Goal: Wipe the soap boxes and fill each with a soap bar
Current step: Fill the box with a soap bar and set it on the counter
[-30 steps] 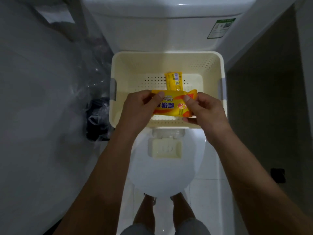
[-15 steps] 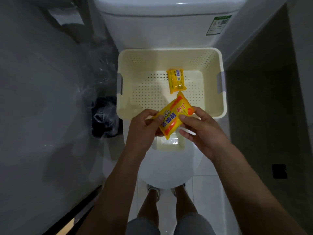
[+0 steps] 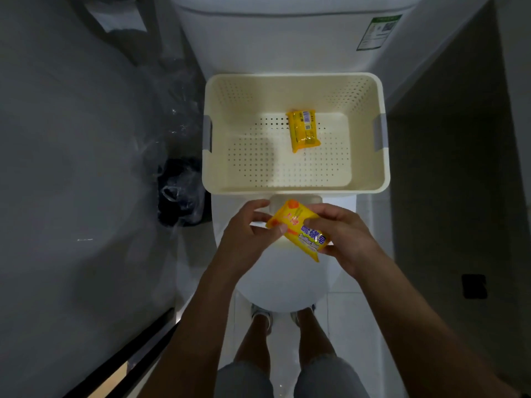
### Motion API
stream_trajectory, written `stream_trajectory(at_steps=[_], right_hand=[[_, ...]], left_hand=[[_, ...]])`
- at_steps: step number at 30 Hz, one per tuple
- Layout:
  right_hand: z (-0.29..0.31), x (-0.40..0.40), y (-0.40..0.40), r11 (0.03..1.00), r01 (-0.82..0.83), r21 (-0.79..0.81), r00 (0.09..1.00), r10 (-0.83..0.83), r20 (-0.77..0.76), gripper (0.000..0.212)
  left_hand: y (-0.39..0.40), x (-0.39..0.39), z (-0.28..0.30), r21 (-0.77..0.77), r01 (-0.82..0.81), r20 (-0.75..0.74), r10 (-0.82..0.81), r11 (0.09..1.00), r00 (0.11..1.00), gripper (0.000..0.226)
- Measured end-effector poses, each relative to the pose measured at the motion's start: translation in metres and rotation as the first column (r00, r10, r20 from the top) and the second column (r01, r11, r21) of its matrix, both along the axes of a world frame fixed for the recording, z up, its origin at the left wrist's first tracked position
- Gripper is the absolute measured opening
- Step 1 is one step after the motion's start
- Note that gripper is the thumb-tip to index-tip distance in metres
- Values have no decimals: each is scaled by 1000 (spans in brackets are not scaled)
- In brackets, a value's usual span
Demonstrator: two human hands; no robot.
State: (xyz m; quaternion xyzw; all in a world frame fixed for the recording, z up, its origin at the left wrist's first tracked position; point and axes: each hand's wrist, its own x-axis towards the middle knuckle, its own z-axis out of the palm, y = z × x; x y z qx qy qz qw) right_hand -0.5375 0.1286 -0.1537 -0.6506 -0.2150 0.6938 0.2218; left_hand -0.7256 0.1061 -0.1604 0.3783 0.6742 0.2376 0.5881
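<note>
A yellow wrapped soap bar (image 3: 298,228) is held over the closed toilet lid (image 3: 283,282). My left hand (image 3: 247,234) pinches its left end and my right hand (image 3: 343,234) grips its right side. A pale soap box (image 3: 296,200) rests on the lid just behind the hands, mostly hidden by them and the packet. A second wrapped soap bar (image 3: 303,130) lies on the floor of the cream perforated basket (image 3: 218,173), which sits on the toilet against the cistern.
The white cistern (image 3: 287,38) rises behind the basket. A dark bin lined with clear plastic (image 3: 179,193) stands left of the toilet. A grey wall is on the left, a dark partition on the right. My legs and feet (image 3: 284,334) are below the lid.
Both hands have drawn the soap packet out of the basket and toward me, down over the toilet lid, and turned it. The view has tilted, showing more of the basket's floor.
</note>
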Motion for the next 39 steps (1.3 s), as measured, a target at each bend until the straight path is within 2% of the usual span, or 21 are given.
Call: stream_trajectory(at_steps=[1,4,8,11,15,18,21,23,26,33,39], right_hand=[[-2,1,0,1000,-30,-3,1000,30,4,29],[-11,5,-2,998,-51,-23,999,51,3,34],[-27,9,-8,994,76,-84,997,-77,-7,39],[-40,11,-17,981,153,-120,988,-156,-12,41],[-51,10,-33,981,141,-134,990,-136,41,36],[-59,8,-40,975,163,-153,982,-145,120,38],[-69,6,-41,970,212,-115,954,-180,240,34],[-76,4,-40,973,220,-70,942,-193,276,24],[-86,2,-36,981,192,-15,933,-178,312,22],[-104,2,-34,997,80,-15,917,-67,393,34],[-109,3,-31,1000,-19,-15,900,23,436,33]], left_hand=[[2,-1,-1,-1,6,15,-6,1000,1000,51],[3,2,-6,8,38,-18,-38,999,999,26],[-4,6,-21,-7,-72,-37,71,997,997,13],[-13,9,-38,-8,-127,-92,126,992,988,15],[-28,17,-58,-45,-169,-131,162,985,978,23],[-38,22,-71,-59,-173,-204,158,983,966,14],[-39,28,-79,-20,-197,-278,184,980,943,11],[-36,32,-81,27,-184,-343,182,983,921,10],[-28,38,-85,74,-168,-406,183,983,895,12],[-13,43,-101,31,-29,-588,42,999,808,18],[-7,44,-112,-24,57,-669,-59,998,741,20]])
